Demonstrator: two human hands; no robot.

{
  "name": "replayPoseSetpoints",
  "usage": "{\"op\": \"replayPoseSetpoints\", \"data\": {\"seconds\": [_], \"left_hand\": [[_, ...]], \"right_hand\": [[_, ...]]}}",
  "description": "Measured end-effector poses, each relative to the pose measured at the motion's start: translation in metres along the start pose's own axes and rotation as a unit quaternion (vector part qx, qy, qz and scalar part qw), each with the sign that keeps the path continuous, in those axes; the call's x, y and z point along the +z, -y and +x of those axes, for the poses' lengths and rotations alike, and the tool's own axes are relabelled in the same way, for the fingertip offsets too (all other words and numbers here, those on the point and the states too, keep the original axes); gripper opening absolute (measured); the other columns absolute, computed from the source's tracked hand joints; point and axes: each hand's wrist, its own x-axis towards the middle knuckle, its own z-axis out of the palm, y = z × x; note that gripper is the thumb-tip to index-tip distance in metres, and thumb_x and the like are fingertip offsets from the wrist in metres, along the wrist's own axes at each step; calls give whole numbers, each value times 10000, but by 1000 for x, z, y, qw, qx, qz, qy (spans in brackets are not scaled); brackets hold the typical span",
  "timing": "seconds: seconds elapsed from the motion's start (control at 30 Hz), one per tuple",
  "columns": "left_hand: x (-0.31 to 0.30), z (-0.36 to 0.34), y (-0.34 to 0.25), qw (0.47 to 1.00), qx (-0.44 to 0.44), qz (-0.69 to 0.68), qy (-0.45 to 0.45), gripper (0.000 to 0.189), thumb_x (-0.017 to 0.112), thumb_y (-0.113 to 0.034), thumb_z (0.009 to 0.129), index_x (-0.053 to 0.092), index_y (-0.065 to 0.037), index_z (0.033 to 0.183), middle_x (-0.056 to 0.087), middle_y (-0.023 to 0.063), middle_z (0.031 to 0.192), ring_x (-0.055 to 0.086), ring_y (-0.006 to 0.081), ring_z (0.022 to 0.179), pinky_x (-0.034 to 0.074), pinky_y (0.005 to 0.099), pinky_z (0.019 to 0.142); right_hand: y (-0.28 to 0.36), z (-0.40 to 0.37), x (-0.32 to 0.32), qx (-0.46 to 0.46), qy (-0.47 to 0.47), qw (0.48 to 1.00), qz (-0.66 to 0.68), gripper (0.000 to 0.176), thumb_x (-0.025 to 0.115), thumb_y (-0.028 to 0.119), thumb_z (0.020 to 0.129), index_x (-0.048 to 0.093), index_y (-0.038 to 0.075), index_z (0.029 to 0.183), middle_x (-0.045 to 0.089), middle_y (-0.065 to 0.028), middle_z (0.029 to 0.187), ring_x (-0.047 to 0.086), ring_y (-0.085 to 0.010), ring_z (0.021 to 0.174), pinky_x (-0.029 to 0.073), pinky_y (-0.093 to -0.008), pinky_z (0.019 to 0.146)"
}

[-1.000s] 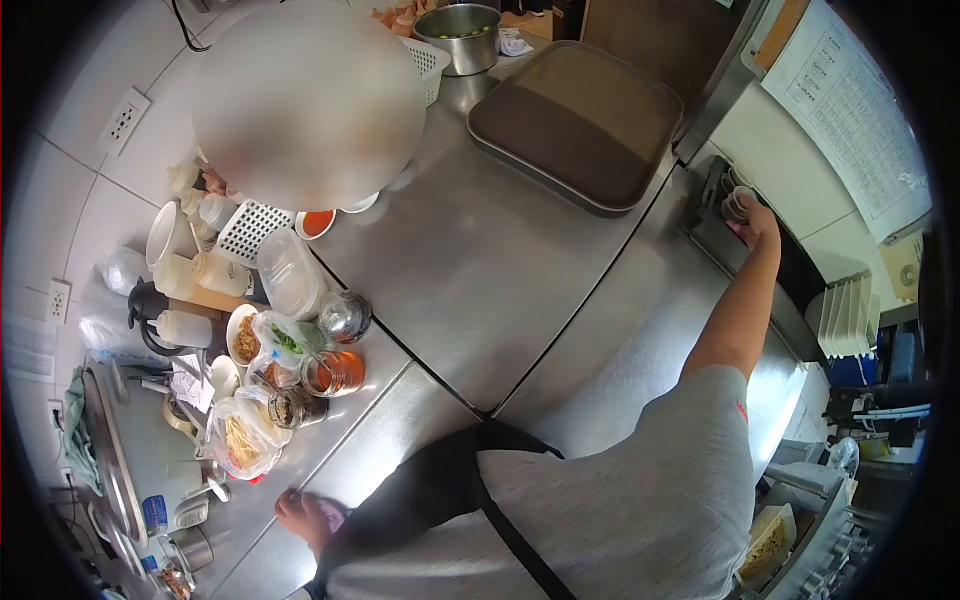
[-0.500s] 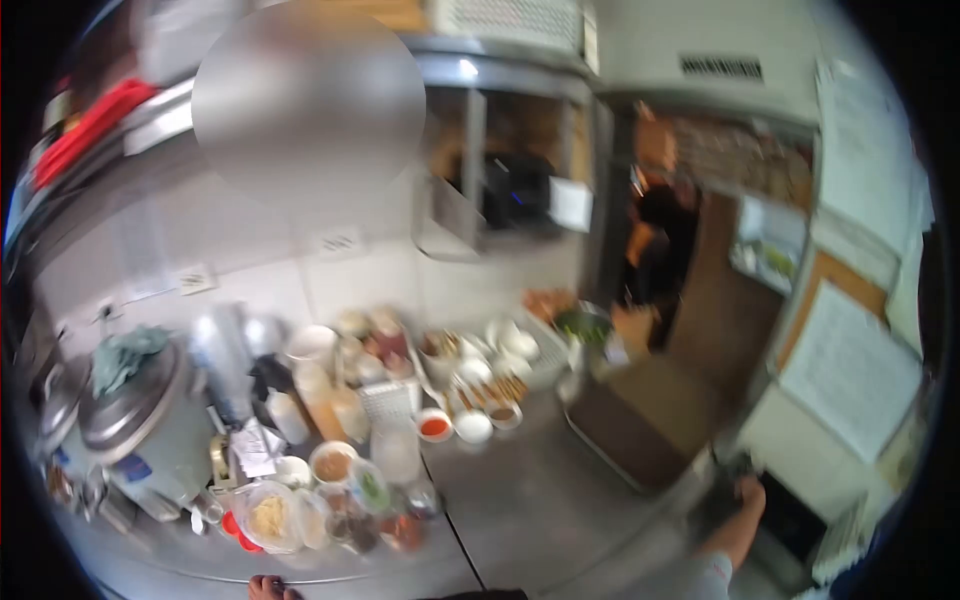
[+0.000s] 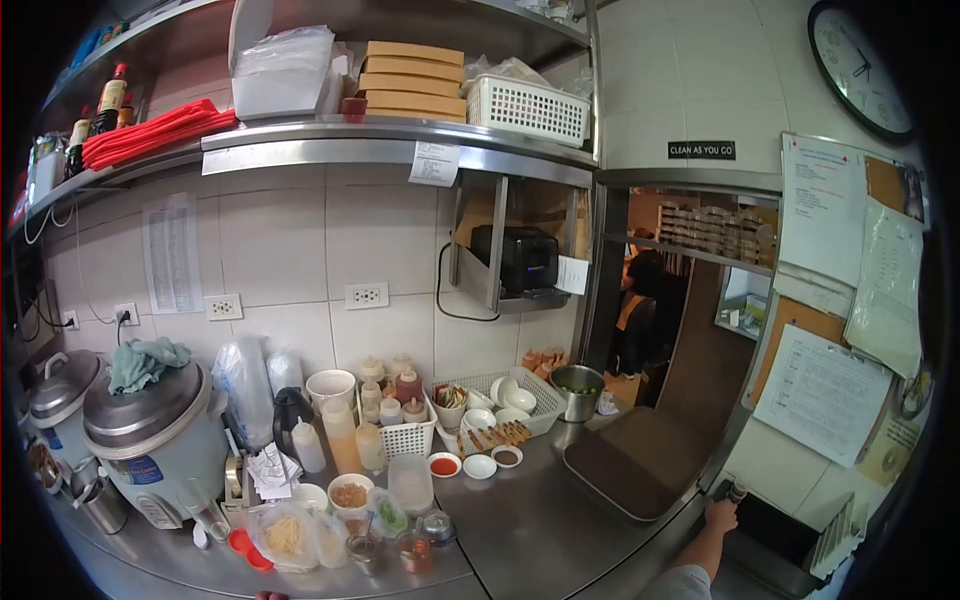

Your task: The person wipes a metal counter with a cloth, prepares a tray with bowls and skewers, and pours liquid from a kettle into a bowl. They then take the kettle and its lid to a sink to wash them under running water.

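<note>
My right hand (image 3: 720, 514) reaches out at the lower right. Its fingers are closed around a small dark object with a lighter top (image 3: 738, 491), at the near corner of a black bin (image 3: 775, 545). What kind of object it is, I cannot make out. Only a sliver of my left hand (image 3: 270, 596) shows at the bottom edge, by the counter's front, and its fingers are mostly cut off. Nearest to it are a bag of pale shredded food (image 3: 285, 535), red lids (image 3: 250, 550) and a glass jar of reddish contents (image 3: 413, 552).
A brown tray (image 3: 630, 470) lies on the steel counter (image 3: 530, 530). Behind are small sauce bowls (image 3: 480, 467), a skewer row (image 3: 495, 435), squeeze bottles (image 3: 341, 437) and a rice cooker (image 3: 150, 440). A person (image 3: 633, 315) stands beyond the pass window.
The view has tilted upward and steadied, so shelves and a clock now show. My left hand has dropped almost out of sight; my right hand stays by the black bin.
</note>
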Motion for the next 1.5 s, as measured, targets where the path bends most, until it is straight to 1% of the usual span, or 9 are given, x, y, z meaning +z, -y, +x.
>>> {"op": "replayPoseSetpoints", "data": {"seconds": [0.17,0.43,0.57,0.7,0.83,1.03,1.17,1.27,1.5], "left_hand": [[35,0,28,995,47,-25,-85,273,539,-180,596,530,-45,832,474,186,898,444,365,865,366,451,746],[10,4,-1,999,-27,-36,-17,311,560,-234,608,559,-61,866,461,180,1013,427,348,963,339,441,825],[12,7,-3,999,-45,-24,-3,342,575,-239,612,553,-70,908,450,163,1040,414,337,995,327,433,840],[8,9,-8,998,-59,-11,15,352,576,-239,617,552,-75,928,451,155,1055,407,329,1008,318,425,850],[9,9,-7,997,-64,-14,28,364,575,-245,621,548,-67,936,448,164,1062,406,333,1008,314,429,854],[2,14,-14,997,-68,-28,32,371,564,-245,623,540,-54,940,443,186,1066,403,356,1000,306,440,861],[6,13,-9,997,-68,-37,22,385,581,-238,602,540,-51,936,445,213,1051,399,381,987,310,464,843],[6,15,-9,998,-54,-29,18,361,599,-200,590,527,-50,910,431,202,1050,399,358,989,306,440,846],[1,24,-20,992,-113,-40,34,357,611,-189,569,533,-54,890,435,199,1030,404,348,968,311,430,835]], "right_hand": [[5,-1,18,-18,-32,998,-41,443,529,355,755,511,97,1115,457,-131,1155,496,-280,1027,383,-420,849],[13,-4,35,-24,-159,979,-122,417,496,392,758,525,96,1051,470,-129,1063,509,-322,931,407,-436,777],[71,-56,3,-52,-183,978,-83,439,576,379,706,527,108,1048,503,-125,988,503,-330,921,413,-450,766],[153,-64,54,-390,-290,870,84,428,640,269,668,546,87,1044,541,-156,985,488,-327,948,392,-427,822],[264,-154,90,-577,-148,753,281,400,650,169,662,524,24,1013,505,-168,990,433,-326,980,343,-412,853],[414,-303,125,-549,282,674,406,550,670,267,684,453,3,1115,518,-186,1023,551,-297,842,453,-345,738],[515,-377,143,-578,351,669,310,674,662,394,649,442,-7,1143,550,-211,1020,548,-279,938,442,-346,783],[564,-428,143,-645,202,717,174,729,680,406,625,409,3,1170,550,-168,1060,541,-286,973,441,-368,801],[604,-484,149,-594,239,766,-51,586,632,318,667,428,55,1149,512,-130,1150,496,-239,1072,435,-346,845]]}}
